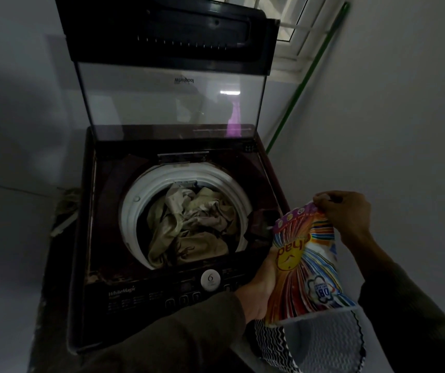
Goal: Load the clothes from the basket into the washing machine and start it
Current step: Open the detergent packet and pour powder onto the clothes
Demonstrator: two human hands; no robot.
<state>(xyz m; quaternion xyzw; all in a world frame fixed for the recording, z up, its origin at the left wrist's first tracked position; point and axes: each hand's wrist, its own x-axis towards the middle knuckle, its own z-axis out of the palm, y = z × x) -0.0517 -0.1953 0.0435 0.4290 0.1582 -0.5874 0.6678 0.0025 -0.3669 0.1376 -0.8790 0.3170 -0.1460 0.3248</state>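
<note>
The clothes (pixel 189 224) lie in a crumpled beige heap inside the drum of the washing machine (pixel 89 238), whose glass lid (pixel 170 103) stands propped upright at the back. From how things lie, loading looks finished and the step in hand is adding detergent.

Both hands are on a bright detergent packet (pixel 307 265) held over the machine's front right corner. The left hand (pixel 259 292) grips its lower left side, fingers curled round it, while the right hand (pixel 345 211) pinches the upper end between thumb and fingers – whether that end is already torn open cannot be told.

The packet's long axis runs from near the person up and away, and its upper end leans slightly left. The drum opening lies to the left of that end and beyond it, so pouring would mean carrying the packet leftward and tipping it – the left hand is the nearer to the drum.

Below the packet sits what seems to be the basket (pixel 323 343), mesh with a zigzag trim. The control panel (pixel 189 292) runs along the front edge
</note>
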